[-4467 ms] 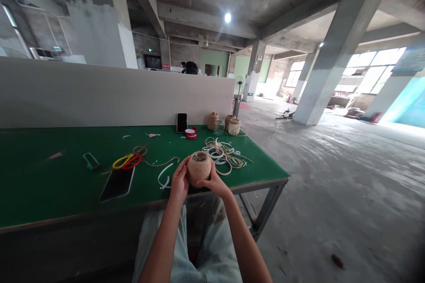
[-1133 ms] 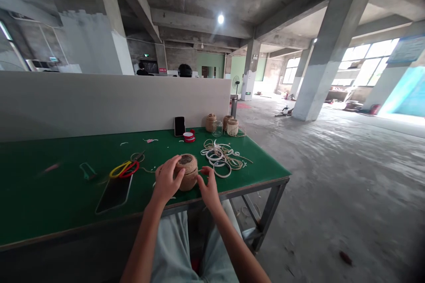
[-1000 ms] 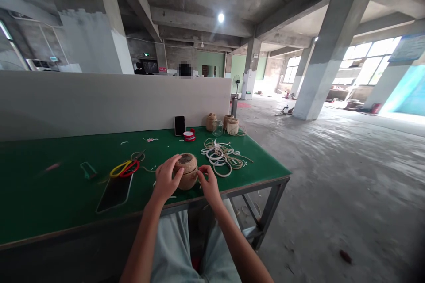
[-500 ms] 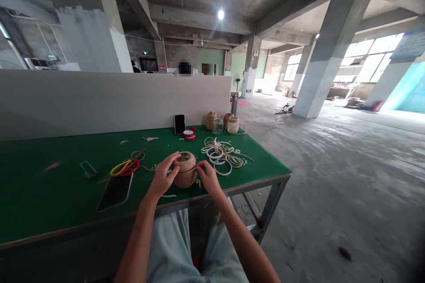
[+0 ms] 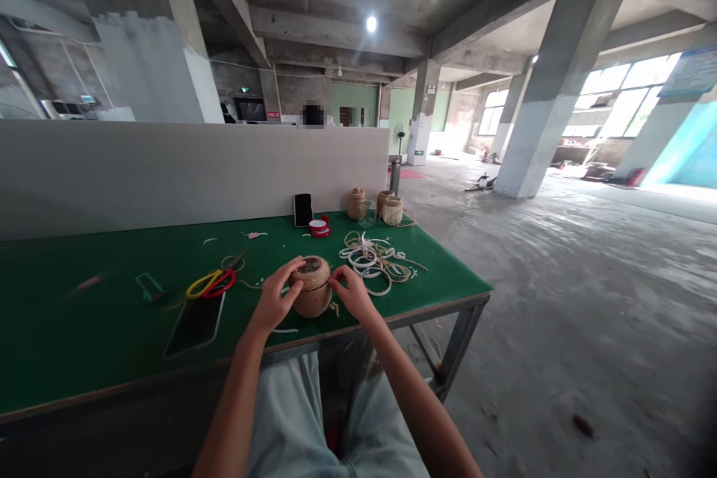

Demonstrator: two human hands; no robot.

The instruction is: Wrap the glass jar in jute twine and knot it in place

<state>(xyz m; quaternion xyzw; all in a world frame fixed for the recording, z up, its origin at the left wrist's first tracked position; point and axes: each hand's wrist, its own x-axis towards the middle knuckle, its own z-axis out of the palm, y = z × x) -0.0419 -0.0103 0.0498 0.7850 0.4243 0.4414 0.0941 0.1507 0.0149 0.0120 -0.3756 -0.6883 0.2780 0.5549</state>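
Note:
A round jar wrapped in brown twine (image 5: 311,300) stands upright near the table's front edge, its dark mouth facing up. My left hand (image 5: 278,293) is wrapped round its left side, fingers on the rim and thumb on the front. At the jar's right side my right hand (image 5: 348,288) is closed in a pinch on the twine around the jar's middle; the strand between the fingertips is mostly hidden. A short frayed twine end (image 5: 334,308) sticks out below the right fingers.
Right of the jar lies a tangle of twine and white rings (image 5: 374,261). Red-yellow scissors (image 5: 211,284) rest by a dark phone (image 5: 195,325) on the left. Behind are red tape (image 5: 320,227), another phone (image 5: 303,210), a glass jar (image 5: 367,214) and several wrapped jars (image 5: 356,203). A white partition (image 5: 190,172) borders the table.
My right hand has shifted very slightly up and left at the jar's side, its forearm a little more to the right. The left hand and the jar stay put.

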